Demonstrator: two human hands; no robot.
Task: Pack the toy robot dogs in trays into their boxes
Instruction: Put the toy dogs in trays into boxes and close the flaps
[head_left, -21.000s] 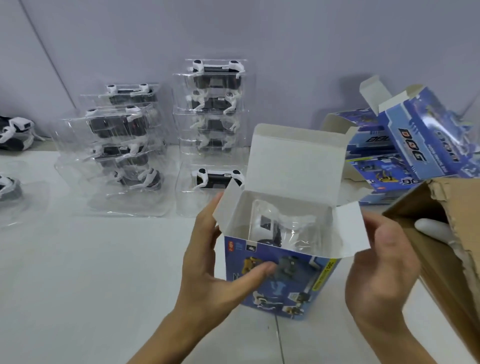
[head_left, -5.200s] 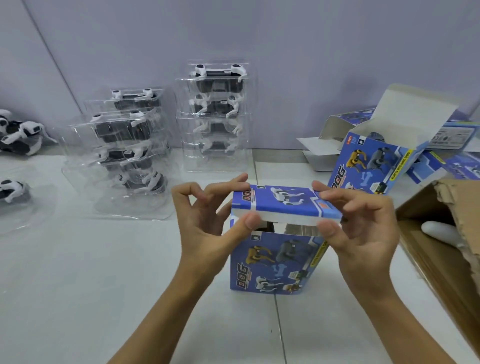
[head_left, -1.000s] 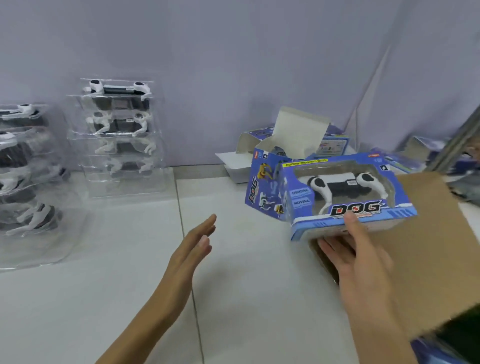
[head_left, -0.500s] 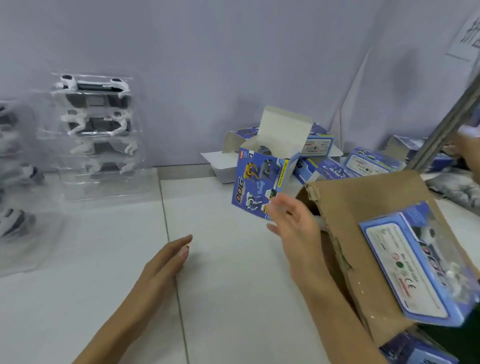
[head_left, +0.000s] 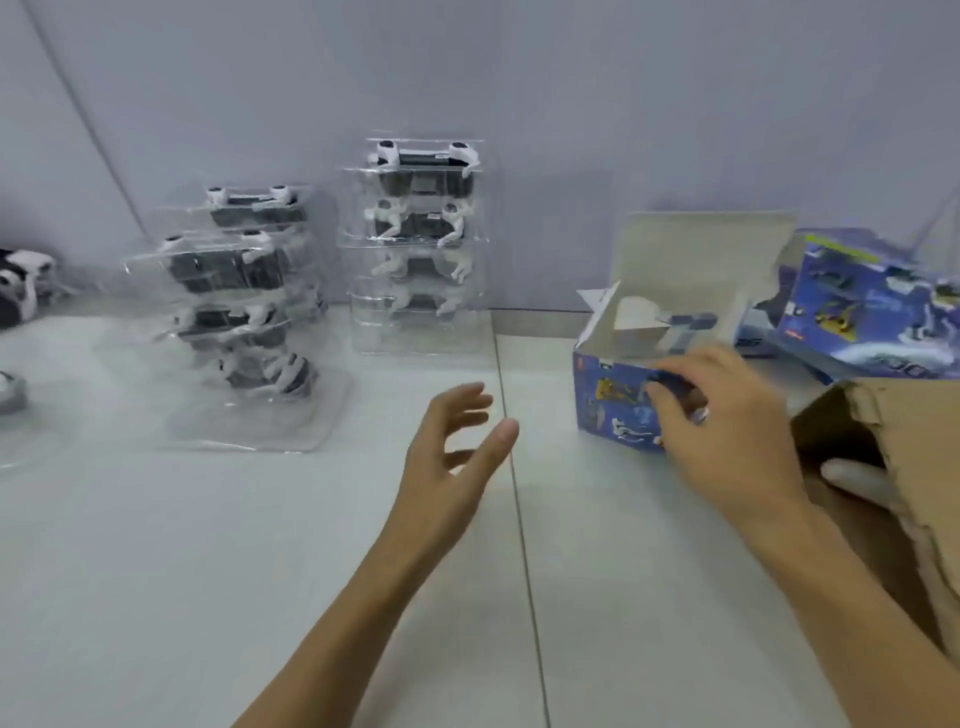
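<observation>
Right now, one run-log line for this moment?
right hand touching open blue box | left hand open, empty | tray stacks waiting

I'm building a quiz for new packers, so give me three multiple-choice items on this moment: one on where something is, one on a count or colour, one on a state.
1. Where is the open blue box relative to the two stacks of trayed dogs?
A. To their right
B. Between them
C. On top of one

2. How many stacks of trayed dogs stand against the wall?
A. One
B. Two
C. Four

3. What is the left hand doing?
A. Gripping a tray
B. Pressing the box lid shut
C. Holding nothing, fingers spread

Answers:
1 A, the box sits right of the taller stack, under the right hand.
2 B, the leaning stack and the taller stack.
3 C, it hovers over the table, empty.
</observation>
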